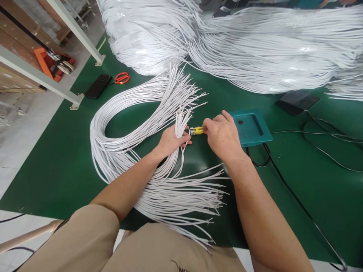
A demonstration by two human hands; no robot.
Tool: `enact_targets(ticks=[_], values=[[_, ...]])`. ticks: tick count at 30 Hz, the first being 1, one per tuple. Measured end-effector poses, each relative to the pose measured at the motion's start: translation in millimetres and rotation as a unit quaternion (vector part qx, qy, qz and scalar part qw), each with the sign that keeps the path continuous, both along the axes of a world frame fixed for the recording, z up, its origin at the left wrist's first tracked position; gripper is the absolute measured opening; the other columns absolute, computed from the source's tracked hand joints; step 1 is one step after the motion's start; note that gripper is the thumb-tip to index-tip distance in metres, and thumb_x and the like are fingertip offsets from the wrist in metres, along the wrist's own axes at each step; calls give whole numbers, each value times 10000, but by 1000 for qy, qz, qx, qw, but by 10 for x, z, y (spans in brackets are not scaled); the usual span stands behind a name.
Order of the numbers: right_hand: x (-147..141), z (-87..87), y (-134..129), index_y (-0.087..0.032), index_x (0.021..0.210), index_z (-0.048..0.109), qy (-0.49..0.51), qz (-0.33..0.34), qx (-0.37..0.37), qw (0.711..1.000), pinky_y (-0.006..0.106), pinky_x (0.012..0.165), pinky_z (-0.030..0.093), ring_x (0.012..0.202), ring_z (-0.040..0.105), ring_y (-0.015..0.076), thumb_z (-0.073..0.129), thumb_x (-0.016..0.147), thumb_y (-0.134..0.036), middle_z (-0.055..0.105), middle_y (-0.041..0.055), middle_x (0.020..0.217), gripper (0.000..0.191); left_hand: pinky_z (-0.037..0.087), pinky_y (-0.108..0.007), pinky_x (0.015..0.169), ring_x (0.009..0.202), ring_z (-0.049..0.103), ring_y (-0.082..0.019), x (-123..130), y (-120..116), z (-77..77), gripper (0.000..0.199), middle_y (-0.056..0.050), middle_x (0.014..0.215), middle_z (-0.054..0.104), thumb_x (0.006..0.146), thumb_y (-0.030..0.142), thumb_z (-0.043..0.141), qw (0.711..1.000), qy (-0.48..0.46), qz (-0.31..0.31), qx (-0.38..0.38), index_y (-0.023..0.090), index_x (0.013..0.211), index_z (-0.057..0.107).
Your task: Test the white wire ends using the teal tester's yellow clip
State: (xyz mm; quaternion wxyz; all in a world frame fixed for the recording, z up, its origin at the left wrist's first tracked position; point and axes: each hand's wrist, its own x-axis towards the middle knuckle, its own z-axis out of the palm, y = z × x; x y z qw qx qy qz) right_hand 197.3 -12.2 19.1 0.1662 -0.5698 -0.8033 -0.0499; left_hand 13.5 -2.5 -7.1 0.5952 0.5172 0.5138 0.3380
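You have two hands in view, both occupied. Your left hand point(170, 141) closes around one upright bunch of thin white plastic-coated cables point(179, 126), thumb across the front, their tips poking up above your fingers. Your right hand point(222, 136) pinches one short yellow-handled tool with a silvery metal end point(197, 130); that end points left and sits right by your left fingertips, though whether it touches a cable you cannot tell from here.

The cables you hold lie midway along the near side of the dark green tabletop point(309, 196), between two more spreads of the same kind: one curved white bundle point(99, 126) looping behind your left wrist, and one fan of loose white ends point(195, 194) in front of you. The strands are too many to count.

Just beyond your right hand is one teal rectangular shallow tray point(266, 130). Farther right is one flat dark device point(298, 102). To the far left lie one black flat rectangular slab point(98, 86) and, beside it, one pair of red-handled scissors point(121, 78). Across the back are two large white cable heaps point(269, 53), meeting near the middle.
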Motion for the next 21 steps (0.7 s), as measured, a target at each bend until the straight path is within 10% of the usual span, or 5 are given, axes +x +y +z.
enact_targets(ticks=[11, 21], values=[[-4, 12, -33, -156, 816, 661, 1, -5, -20, 1000, 466, 1089, 313, 843, 572, 230, 439, 804, -66, 634, 85, 699, 240, 497, -207, 556, 705, 705, -161, -34, -5, 42, 530, -43, 813, 683, 720, 243, 747, 999, -45, -10, -18, 131, 1203, 562], [-171, 96, -118, -173, 1016, 685, 310, -4, -57, 949, 425, 1014, 441, 1171, 578, 231, 400, 902, -160, 668, 119, 1214, 308, 467, -214, 602, 729, 688, -142, -48, -73, 139, 606, -28, 830, 683, 732, 290, 759, 988, -151, -39, -15, 172, 1266, 497]])
